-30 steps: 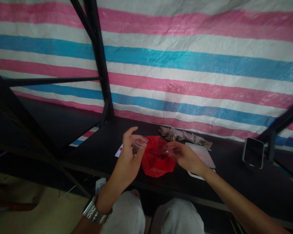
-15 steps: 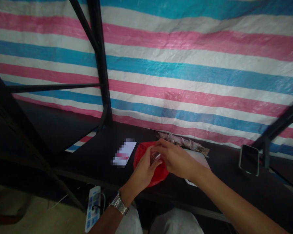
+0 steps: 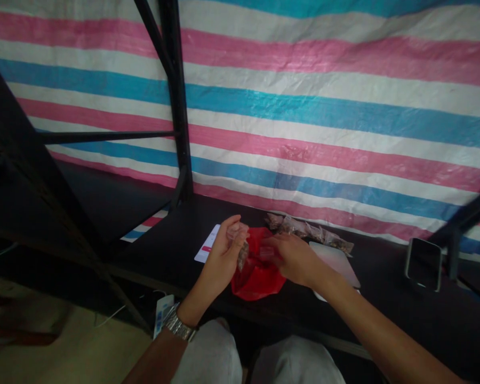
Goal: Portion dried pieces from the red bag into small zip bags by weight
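A small clear plastic bag (image 3: 243,255) with brown bits in it hangs from my left hand (image 3: 223,250), which is closed on it. My right hand (image 3: 294,258) is at the right side of a red plastic bag (image 3: 260,285), fingers pinched together at its opening. Something small and see-through shows at those fingertips, too blurred to name. The red bag stands on the black table (image 3: 160,245), its inside mostly in shadow.
Several filled small bags (image 3: 310,232) lie in a row along the back edge. A flat pale device (image 3: 336,266) sits under my right forearm. Further right lies a phone (image 3: 424,265); a white card (image 3: 208,246) is behind my left hand. A power strip (image 3: 164,309) hangs below.
My hands were together over the red bag and are now apart. The left has moved left and up with the filled small bag; the right has stayed by the red bag's opening.
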`<state>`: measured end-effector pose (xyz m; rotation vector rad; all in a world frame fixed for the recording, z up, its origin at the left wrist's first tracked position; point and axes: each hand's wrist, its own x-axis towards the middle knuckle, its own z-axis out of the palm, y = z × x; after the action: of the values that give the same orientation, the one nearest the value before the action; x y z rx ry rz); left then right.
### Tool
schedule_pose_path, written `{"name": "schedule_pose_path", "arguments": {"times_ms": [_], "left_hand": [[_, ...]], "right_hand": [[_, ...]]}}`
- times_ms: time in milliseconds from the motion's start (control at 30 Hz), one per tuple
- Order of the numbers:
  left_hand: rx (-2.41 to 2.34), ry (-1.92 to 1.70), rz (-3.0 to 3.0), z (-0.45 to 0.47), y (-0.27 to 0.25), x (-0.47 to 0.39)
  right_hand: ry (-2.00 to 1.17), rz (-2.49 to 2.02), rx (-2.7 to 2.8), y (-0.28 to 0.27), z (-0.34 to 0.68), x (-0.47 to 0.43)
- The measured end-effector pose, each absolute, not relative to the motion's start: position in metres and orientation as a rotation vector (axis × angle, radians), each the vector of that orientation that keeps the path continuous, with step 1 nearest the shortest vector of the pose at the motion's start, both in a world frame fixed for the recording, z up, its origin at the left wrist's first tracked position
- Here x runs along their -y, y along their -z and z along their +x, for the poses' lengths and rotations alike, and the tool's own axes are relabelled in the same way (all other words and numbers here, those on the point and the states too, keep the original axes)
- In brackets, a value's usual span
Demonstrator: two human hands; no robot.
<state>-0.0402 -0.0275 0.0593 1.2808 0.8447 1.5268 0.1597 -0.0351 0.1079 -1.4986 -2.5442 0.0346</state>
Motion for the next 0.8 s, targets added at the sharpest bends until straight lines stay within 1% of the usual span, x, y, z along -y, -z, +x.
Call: {"name": "schedule_pose_path", "arguments": {"times_ms": [100,267,433,533,633,800], "left_hand": [[-0.721,-1.467,1.169,-0.041,-0.076,0.032],[-0.581,-1.268,1.007,-0.032,-0.095,0.045],[-0.460,-1.077,1.028,-0.011,-0.109,0.057],[-0.350,-0.977,1.124,0.006,-0.111,0.059],[-0.244,-0.897,1.267,0.021,-0.109,0.062],[-0.235,-0.905,1.407,0.033,-0.115,0.081]], "right_hand": [[-0.088,-1.406,2.523,-0.110,0.159,0.034],[-0.217,-1.180,2.039,-0.142,0.165,0.049],[-0.615,-1.133,1.956,-0.160,0.177,0.079],[-0.728,-1.115,1.860,-0.164,0.192,0.097],[-0.705,-1.134,1.832,-0.174,0.207,0.118],[-0.309,-1.353,2.013,-0.201,0.216,0.149]]}}
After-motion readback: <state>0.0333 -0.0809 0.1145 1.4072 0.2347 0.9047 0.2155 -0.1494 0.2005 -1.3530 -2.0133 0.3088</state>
